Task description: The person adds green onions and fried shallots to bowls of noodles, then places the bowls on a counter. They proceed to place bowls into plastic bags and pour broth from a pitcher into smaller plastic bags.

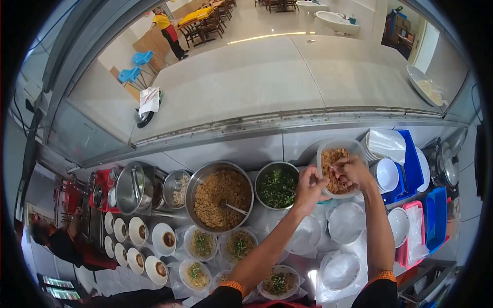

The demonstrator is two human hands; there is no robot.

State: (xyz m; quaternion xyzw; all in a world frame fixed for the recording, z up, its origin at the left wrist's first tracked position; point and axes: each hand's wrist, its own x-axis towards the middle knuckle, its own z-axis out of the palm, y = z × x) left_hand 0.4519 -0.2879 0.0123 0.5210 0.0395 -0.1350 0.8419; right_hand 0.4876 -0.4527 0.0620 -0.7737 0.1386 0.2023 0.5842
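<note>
My left hand (310,191) grips the near left edge of a clear plastic tub (320,154). Inside the tub lies brown, crumbly food (336,158), with the fingers of my right hand (350,173) closed together in it. A metal bowl of chopped green onions (277,180) stands just left of the tub. Further left, a large metal bowl (191,205) holds brown minced food and a spoon. Bowls with noodles and green topping, such as one noodle bowl (240,245) and another noodle bowl (278,282), stand below and left of my arms.
White bowls (137,231) with dark sauce line the left side. Plastic-covered bowls (346,223) sit between and beside my forearms. Blue trays (436,220) and stacked white bowls (386,174) stand at right. Beyond a ledge (241,77) is a person (167,28); another person (64,241) is at left.
</note>
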